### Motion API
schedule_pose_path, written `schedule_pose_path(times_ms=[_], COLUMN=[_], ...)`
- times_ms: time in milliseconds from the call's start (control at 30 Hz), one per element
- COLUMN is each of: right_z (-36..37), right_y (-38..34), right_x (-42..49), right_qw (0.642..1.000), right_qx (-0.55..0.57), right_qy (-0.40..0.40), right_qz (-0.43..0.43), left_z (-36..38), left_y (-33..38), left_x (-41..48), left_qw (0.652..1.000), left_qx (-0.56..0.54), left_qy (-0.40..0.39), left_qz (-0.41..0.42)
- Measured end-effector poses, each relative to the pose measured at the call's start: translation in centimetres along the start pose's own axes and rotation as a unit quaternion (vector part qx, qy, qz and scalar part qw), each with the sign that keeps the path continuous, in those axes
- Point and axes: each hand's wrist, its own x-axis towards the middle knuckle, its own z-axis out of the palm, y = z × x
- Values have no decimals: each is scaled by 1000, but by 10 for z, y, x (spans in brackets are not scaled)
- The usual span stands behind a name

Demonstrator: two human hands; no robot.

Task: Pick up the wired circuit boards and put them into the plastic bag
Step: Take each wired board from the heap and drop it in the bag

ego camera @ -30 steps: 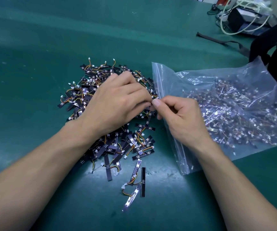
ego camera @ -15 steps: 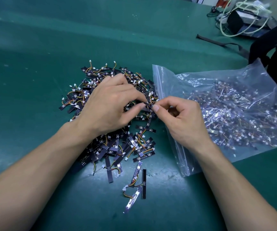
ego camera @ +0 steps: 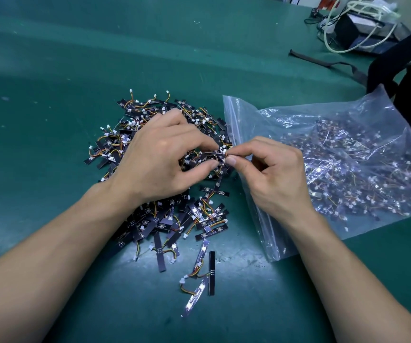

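A heap of small dark circuit boards with orange and yellow wires and white plugs (ego camera: 169, 219) lies on the green mat. My left hand (ego camera: 164, 159) hovers over the heap's middle, its fingers curled and pinching boards at its fingertips. My right hand (ego camera: 271, 174) meets it from the right, thumb and forefinger pinching a wired board (ego camera: 218, 152) just left of the bag's mouth. The clear plastic zip bag (ego camera: 249, 115) lies to the right, holding many boards. My hands hide part of the heap.
A few stray boards (ego camera: 211, 272) lie apart at the heap's near side. A black strap (ego camera: 323, 61) and a dark bag (ego camera: 402, 65) sit at the far right, with a black box and pale cables (ego camera: 357, 28) behind them. The green mat (ego camera: 75, 58) stretches left and far.
My two hands have drawn their fingertips together over the heap's right edge, and a wired board now shows between them. The bag has not moved.
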Motion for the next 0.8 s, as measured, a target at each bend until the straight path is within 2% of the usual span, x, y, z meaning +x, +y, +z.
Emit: schedule_pose_path(times_ms=[233, 500, 800], right_z=[2, 0, 2], right_y=[-2, 4, 1], right_x=[-2, -2, -2], right_qw=[999, 1000, 1000], right_qx=[23, 7, 29], right_qy=[4, 11, 7], right_qz=[28, -20, 5], left_z=[0, 0, -2], left_y=[1, 2, 1], left_x=[0, -1, 0], left_qw=[999, 1000, 999], left_qx=[8, -6, 6], left_qy=[36, 13, 29], left_qz=[25, 17, 22])
